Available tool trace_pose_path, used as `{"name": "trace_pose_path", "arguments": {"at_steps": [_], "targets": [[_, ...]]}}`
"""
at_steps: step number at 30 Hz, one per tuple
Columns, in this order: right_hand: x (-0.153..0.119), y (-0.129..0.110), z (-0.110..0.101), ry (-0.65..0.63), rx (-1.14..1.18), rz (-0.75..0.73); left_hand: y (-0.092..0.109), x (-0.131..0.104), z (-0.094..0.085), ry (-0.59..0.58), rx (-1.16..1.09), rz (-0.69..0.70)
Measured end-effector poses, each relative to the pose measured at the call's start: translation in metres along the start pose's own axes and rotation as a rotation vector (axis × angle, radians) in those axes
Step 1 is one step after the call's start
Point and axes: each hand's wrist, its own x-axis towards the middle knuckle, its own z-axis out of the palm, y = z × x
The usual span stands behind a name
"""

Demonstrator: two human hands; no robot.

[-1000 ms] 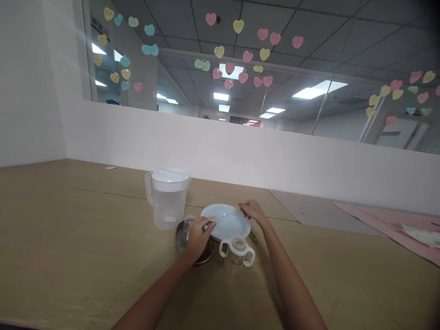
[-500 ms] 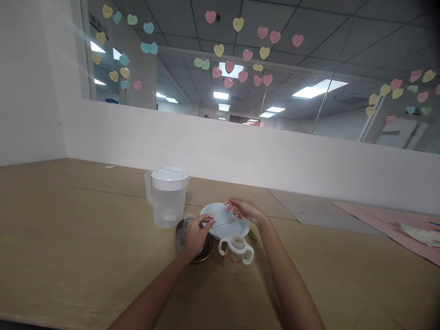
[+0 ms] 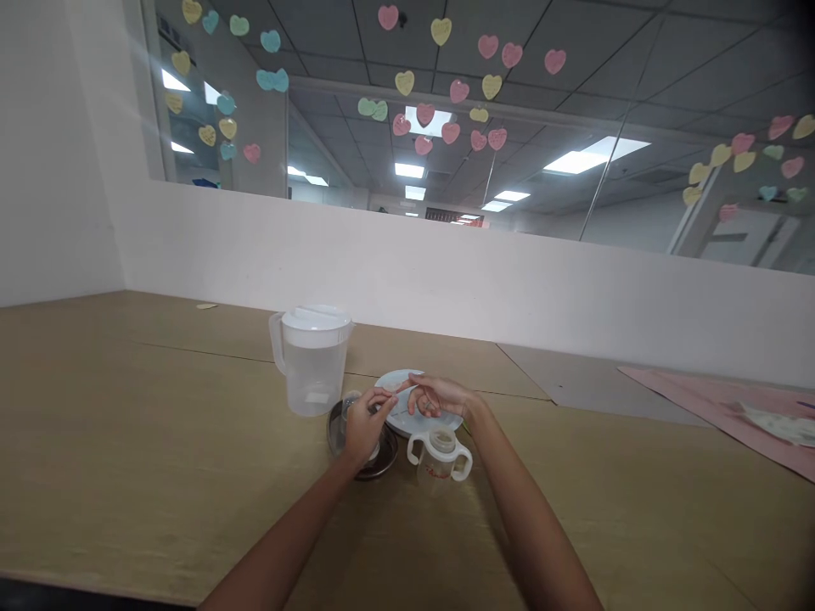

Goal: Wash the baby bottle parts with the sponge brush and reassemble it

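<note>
Left hand: the left hand (image 3: 365,426) is drawn narrow, thumb and forefinger pinching a small translucent piece (image 3: 398,388) too small to name surely.
Right hand: the right hand (image 3: 438,397) has its forefinger stretched toward that piece, the other fingers loosely curled; whether they grip anything, I cannot tell.
Small piece: between the two hands, above the far left part of the plate.
Plate: a pale, shallow plate (image 3: 407,426) lies under the right hand, partly covered by it.
Metal dish: a dark, round metal dish (image 3: 385,465) sits below the left hand, just beside the plate; a clear dome-shaped part (image 3: 350,402) shows behind the wrist.
Sippy cup: a clear cup (image 3: 438,465) with red lettering and a white two-handled collar stands upright, open-mouthed, in front of the plate.
Pitcher: a translucent lidded pitcher (image 3: 314,373) stands upright behind the dish, handle to the left.
Bench: the wood-toned bench (image 3: 159,450) carries all these; at far right lies a pink sheet (image 3: 691,390) with a white packet (image 3: 778,426) on it.
Window: heart-shaped notes (image 3: 441,32) dot the glass above the white wall (image 3: 407,271).
</note>
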Motion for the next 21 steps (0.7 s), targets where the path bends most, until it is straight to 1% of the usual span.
{"name": "trace_pose_path", "arguments": {"at_steps": [4, 7, 10, 13, 16, 18, 19, 21], "targets": [[-0.002, 0.002, -0.001, -0.006, -0.174, -0.075, -0.003, 0.0, 0.002, -0.018, -0.001, 0.034], [0.001, 0.003, -0.001, 0.039, -0.245, -0.105, 0.0, -0.001, 0.002, -0.071, 0.042, 0.058], [0.002, 0.003, -0.002, 0.083, -0.276, -0.103, 0.006, -0.004, 0.001, -0.102, 0.13, 0.095], [-0.002, 0.002, -0.004, 0.091, -0.263, -0.08, 0.01, -0.008, 0.0, -0.082, 0.269, 0.164], [-0.007, 0.001, -0.01, 0.103, -0.21, -0.059, 0.011, -0.013, 0.0, -0.047, 0.385, 0.266], [-0.01, 0.001, -0.015, 0.113, -0.237, -0.034, 0.013, -0.018, 0.001, -0.036, 0.421, 0.369], [-0.01, 0.001, -0.018, 0.122, -0.301, -0.011, 0.015, -0.02, 0.002, -0.038, 0.43, 0.432], [-0.01, 0.003, -0.025, 0.168, -0.552, 0.069, 0.019, -0.026, 0.004, -0.059, 0.443, 0.578]]}}
